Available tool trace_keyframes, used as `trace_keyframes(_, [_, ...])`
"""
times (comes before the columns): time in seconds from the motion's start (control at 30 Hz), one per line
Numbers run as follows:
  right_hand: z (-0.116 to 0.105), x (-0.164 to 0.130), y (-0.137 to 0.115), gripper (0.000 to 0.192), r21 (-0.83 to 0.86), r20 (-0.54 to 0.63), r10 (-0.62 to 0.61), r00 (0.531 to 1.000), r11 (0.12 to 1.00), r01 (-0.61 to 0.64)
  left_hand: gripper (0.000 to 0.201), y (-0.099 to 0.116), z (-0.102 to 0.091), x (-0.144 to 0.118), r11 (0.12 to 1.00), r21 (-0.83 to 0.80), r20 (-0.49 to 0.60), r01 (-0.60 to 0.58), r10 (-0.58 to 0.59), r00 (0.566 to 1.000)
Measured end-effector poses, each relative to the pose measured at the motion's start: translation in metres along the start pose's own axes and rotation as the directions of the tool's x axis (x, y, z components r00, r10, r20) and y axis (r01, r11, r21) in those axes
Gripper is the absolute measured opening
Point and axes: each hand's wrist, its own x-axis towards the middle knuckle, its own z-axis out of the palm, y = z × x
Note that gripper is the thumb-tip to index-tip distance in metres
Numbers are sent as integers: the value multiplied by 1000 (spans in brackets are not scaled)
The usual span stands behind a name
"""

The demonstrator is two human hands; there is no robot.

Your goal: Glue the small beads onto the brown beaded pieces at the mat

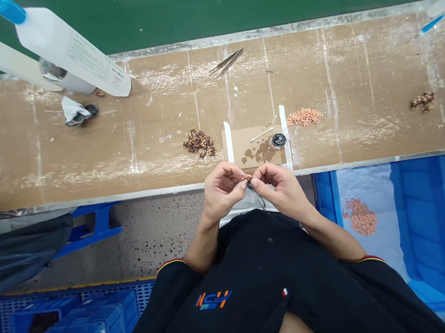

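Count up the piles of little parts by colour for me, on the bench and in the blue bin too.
Dark brown piles: 2, one near the cardboard pad, one far along the bench.
Pinkish-orange piles: 2, one on the bench, one in the blue bin.
Total: 4 piles.
The left hand and right hand pinch one small part between them, not counted.

The black shirt bears an orange-and-blue logo, seemingly "KSY"; the bottle label print is illegible.
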Motion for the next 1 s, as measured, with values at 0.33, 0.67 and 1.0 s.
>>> trace_keyframes(0.33, [-2,4,-3,45,-22,-3,14,1000,1000,-15,26,5,-1,-1,999,-4,-27,53,-53,998])
trace_keyframes(0.67, [-2,2,3,33,-41,14,-17,1000,999,18,30,1,-1,-2,999,-6,1,41,-41,999])
trace_keyframes(1.0, [-6,-2,11,38,-102,-33,-23,999,995,19,33,-3,-2,-10,989,-24,43,149,-148,988])
